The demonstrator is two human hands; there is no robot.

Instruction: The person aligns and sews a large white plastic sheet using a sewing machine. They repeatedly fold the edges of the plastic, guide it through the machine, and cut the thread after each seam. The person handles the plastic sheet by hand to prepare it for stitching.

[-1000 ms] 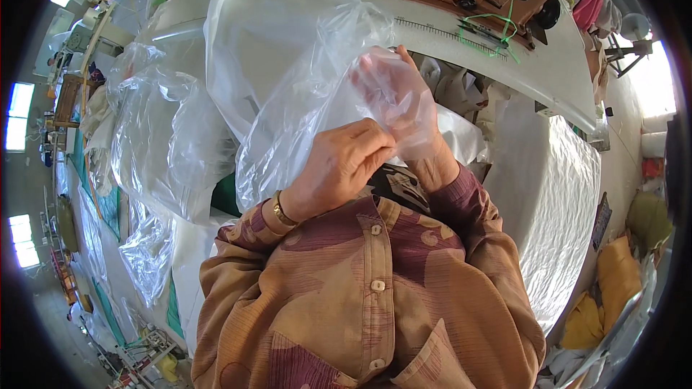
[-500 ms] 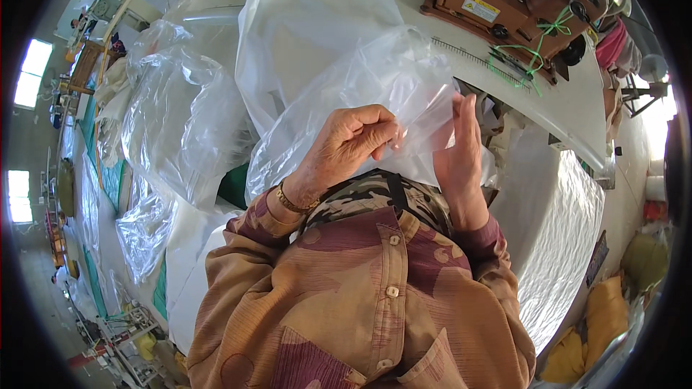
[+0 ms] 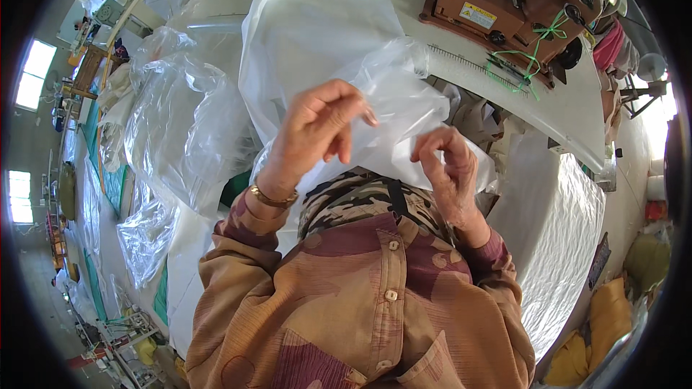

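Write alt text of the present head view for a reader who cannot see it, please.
A bare left hand and right hand, both partly curled, are at translucent plastic in front of a brown and purple shirt. A brown machine stands on the white table at upper right; crumpled clear plastic lies at left.

On my feed: white table point(image 3: 569, 108), ruler strip point(image 3: 470, 63) nr its front edge. Brown machine point(image 3: 476, 11) sits on the far R side. Slim dark tool point(image 3: 508, 68) lies betw. machine & strip. L of machine I've got cloudy plastic sheeting point(image 3: 324, 21), approx. centre.
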